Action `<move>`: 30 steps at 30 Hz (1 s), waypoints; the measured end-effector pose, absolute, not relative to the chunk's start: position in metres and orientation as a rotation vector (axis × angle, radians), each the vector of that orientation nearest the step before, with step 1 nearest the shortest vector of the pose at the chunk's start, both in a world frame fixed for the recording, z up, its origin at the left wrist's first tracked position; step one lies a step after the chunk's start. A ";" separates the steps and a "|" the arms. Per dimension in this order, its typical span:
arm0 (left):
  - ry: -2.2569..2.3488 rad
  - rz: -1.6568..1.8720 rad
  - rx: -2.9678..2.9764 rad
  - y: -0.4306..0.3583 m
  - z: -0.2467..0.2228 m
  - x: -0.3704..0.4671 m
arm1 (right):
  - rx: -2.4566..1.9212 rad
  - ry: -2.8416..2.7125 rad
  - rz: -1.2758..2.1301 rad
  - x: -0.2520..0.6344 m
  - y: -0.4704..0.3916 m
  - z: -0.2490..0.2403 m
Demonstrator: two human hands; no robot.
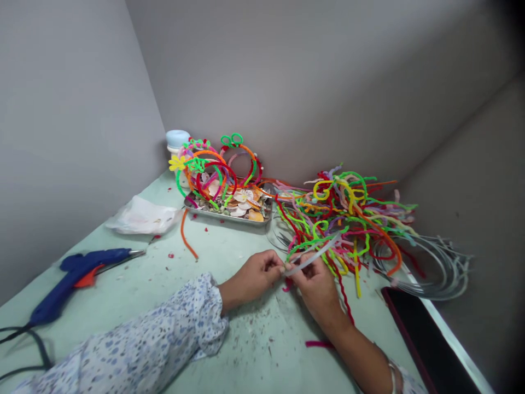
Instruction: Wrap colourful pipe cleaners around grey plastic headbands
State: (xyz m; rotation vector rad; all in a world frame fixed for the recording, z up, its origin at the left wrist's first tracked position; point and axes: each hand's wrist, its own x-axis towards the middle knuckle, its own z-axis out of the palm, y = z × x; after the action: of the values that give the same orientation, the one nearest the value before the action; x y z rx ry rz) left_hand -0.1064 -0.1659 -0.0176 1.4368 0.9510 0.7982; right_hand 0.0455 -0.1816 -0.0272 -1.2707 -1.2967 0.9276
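Note:
A thin, whitish translucent plastic strip [318, 253] slants up to the right between my hands. My left hand [262, 272] pinches close to its lower end, thumb and forefinger together. Closed round the strip just beside it is my right hand [318, 284], the two sets of fingertips nearly touching. A green pipe cleaner [314, 241] runs from the fingertips up alongside the strip; whether it is fixed to the strip I cannot tell. Just beneath the fingers shows a bit of magenta pipe cleaner [287, 284].
Pipe cleaners [344, 197] are heaped at the right, beside coiled grey strips [443, 268] and a phone [430, 339]. Behind stands a metal tray [229, 218] with shell-like pieces and fuzzy headbands. Leftward lie a plastic bag [141, 214] and a blue glue gun [77, 279] with a cord.

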 end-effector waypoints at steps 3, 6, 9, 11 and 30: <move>0.940 0.807 1.386 -0.166 -0.017 -0.106 | -1.236 -1.253 0.979 0.045 -0.181 -0.025; 0.906 0.819 1.340 -0.165 -0.019 -0.106 | -1.186 -1.197 1.110 0.046 -0.179 -0.026; 0.876 0.825 1.301 -0.165 -0.020 -0.106 | -1.142 -1.158 1.177 0.047 -0.178 -0.027; 0.855 0.825 1.288 -0.165 -0.020 -0.106 | -1.120 -1.156 1.213 0.046 -0.178 -0.027; 0.867 0.779 1.375 -0.168 -0.011 -0.106 | -1.199 -1.216 1.279 0.048 -0.179 -0.020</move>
State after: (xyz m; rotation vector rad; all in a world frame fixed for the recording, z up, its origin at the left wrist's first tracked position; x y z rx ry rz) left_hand -0.1060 -0.1685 -0.0111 1.3749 0.8669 0.7789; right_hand 0.0476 -0.1791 -0.0202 -1.1990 -1.2163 1.2789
